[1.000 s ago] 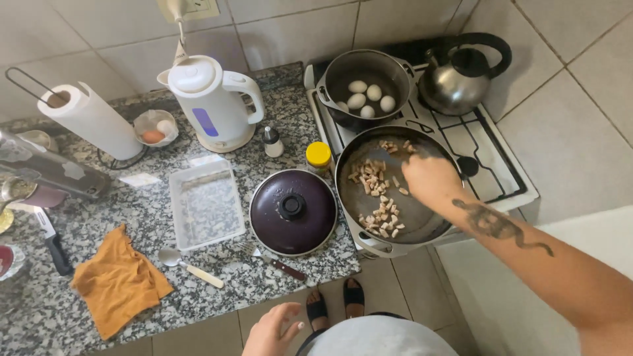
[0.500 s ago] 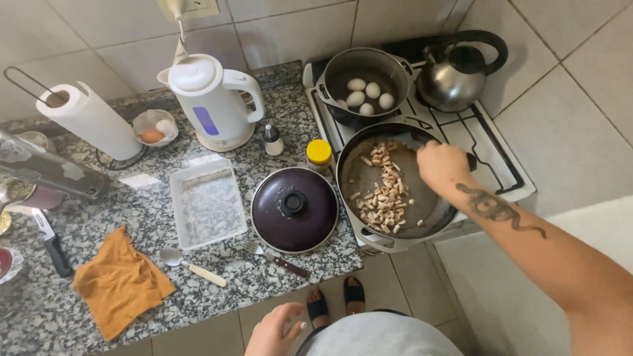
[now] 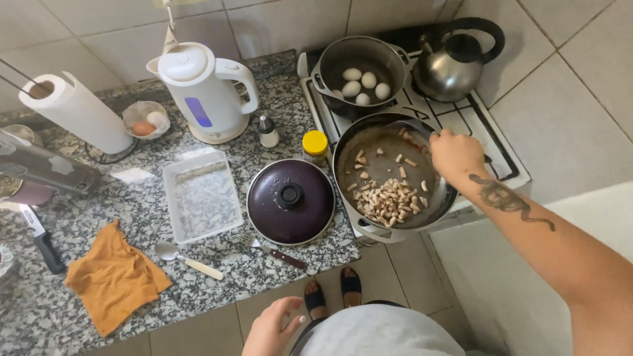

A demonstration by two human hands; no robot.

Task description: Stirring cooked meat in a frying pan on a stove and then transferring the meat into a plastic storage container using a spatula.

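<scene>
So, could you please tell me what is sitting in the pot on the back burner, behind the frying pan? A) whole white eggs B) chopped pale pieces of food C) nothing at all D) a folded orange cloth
A: the pot on the back burner holds several whole white eggs, while the chopped pale pieces lie in the frying pan in front of it, where the right hand is.

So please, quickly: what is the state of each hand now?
Left hand: open, holding nothing, low by the counter edge.
Right hand: curled over the frying pan; whether it grips anything cannot be told.
</scene>
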